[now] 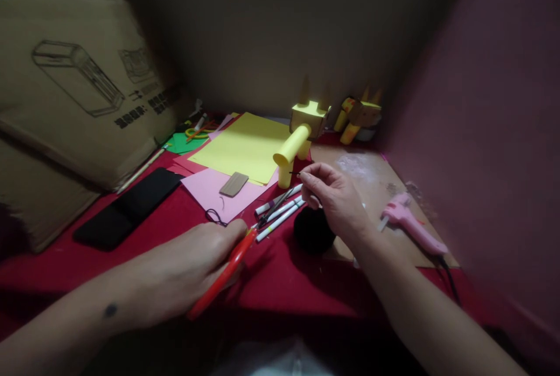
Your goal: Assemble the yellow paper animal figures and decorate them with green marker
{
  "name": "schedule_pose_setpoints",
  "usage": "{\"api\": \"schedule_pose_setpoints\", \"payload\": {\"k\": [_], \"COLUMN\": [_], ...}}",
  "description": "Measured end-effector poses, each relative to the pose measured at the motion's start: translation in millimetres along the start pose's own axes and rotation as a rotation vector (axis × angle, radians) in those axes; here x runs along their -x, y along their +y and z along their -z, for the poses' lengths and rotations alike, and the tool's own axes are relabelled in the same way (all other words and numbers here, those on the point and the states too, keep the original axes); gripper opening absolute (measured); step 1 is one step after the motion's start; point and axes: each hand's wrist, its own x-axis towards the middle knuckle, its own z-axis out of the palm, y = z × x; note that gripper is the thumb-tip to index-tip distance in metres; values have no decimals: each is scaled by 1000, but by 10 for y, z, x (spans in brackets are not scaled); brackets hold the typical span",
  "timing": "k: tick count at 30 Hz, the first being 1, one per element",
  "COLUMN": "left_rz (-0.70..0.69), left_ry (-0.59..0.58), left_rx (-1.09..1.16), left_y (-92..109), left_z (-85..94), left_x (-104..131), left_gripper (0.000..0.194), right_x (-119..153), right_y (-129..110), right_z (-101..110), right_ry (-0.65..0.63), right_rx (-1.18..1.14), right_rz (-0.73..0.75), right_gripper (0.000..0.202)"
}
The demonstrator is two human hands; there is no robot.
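Note:
My left hand point(214, 248) is wrapped round a pair of red-handled scissors point(236, 256), their dark blades pointing up and to the right. Beside its knuckles curls a loop of dark string point(213, 214). Thumb and fingertips of my right hand point(326, 189) are pinched on a short dark strand point(294, 173). Just under that hand rests a black ball point(312, 230), probably of yarn. In front stands a yellow paper animal point(292, 146) with tube-shaped body and legs, a box head and pointed cardboard ears. White markers point(282, 218) lie below the scissors' blades.
Yellow paper point(245, 146), pink paper point(205, 189) and a cardboard scrap point(234, 184) lie behind my left hand. A black phone-like slab point(126, 207) is at left. On a cardboard sheet point(371, 181) sits a pink glue gun point(411, 224). Another paper animal point(361, 113) stands behind.

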Motion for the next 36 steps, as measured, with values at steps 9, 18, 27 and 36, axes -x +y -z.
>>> {"api": "schedule_pose_setpoints", "payload": {"k": [9,18,27,36], "left_rz": [95,23,-23,-4], "left_ry": [-58,21,-13,-66], "left_rx": [-430,-670,-733,-803], "left_y": [132,178,240,369], "left_z": [-2,-78,-120,-131], "left_x": [-84,-176,-233,-274], "left_gripper": [27,17,18,20], "right_x": [-13,-1,8,22], "right_y": [-11,-59,-79,-102], "right_z": [13,4,16,18], "right_ry": [-23,-21,-25,-38], "right_rx": [-87,-172,-182,-186], "right_rz": [-47,-141,-192,-227], "right_gripper": [21,27,22,22]}}
